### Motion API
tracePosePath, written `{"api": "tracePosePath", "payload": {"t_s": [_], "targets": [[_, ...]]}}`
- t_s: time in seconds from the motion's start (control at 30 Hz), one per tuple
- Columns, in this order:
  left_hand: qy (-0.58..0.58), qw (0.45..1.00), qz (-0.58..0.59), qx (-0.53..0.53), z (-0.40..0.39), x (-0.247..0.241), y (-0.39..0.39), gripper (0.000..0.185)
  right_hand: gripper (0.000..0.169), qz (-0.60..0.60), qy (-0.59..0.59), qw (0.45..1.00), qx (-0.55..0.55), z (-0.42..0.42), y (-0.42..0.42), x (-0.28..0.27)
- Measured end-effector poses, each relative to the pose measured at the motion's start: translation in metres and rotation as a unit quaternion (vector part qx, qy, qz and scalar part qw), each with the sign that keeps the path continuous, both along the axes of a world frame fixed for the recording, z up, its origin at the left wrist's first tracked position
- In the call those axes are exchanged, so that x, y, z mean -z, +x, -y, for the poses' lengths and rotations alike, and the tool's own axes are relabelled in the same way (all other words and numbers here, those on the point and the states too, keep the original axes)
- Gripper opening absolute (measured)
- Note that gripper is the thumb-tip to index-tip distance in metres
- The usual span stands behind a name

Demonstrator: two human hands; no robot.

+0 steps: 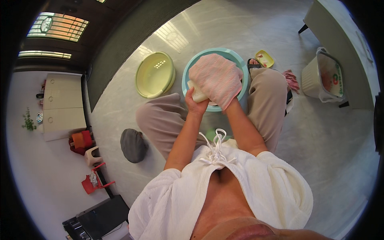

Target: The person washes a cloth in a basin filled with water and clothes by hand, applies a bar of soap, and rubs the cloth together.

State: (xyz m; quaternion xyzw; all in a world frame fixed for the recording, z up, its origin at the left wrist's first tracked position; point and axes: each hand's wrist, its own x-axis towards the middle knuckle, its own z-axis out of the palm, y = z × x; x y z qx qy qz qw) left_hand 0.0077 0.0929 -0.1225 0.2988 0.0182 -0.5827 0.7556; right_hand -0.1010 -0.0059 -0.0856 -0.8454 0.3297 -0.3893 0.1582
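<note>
My left hand [195, 102] grips a large pale bar of soap [198, 91], which lies against the left edge of a pink striped towel [214, 78]. Under that towel goes my right hand [231, 104]; only the part by the wrist shows, and its fingers are hidden by the cloth draped over them. Both hands are over a light blue plastic basin [244, 75] on the floor between my knees. The towel covers most of the basin's inside, and a bit of something pale shows near its front rim.
Left of the blue basin stands a yellow-green basin [154, 75]. A yellow soap dish [264, 58] and a crumpled reddish cloth [290, 81] lie by my right foot. Farther right is a lined waste bin [322, 76] by a cabinet [336, 45]. A dark grey round cushion [133, 146] sits at left.
</note>
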Motion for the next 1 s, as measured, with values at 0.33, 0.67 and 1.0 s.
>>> {"api": "tracePosePath", "payload": {"t_s": [0.33,0.67,1.0], "targets": [[-0.091,0.987,0.036,0.125,-0.024,-0.083,-0.004,0.07,0.009,0.247,0.138,0.959,0.007,0.033,-0.006,-0.033],[0.107,0.739,0.607,0.273,-0.029,-0.099,-0.061,0.065,0.011,0.146,0.128,0.977,-0.092,-0.02,0.0,-0.024],[0.142,0.307,0.941,0.009,0.055,-0.063,0.007,0.056,0.014,0.107,0.168,0.97,-0.137,-0.025,0.022,-0.005]]}}
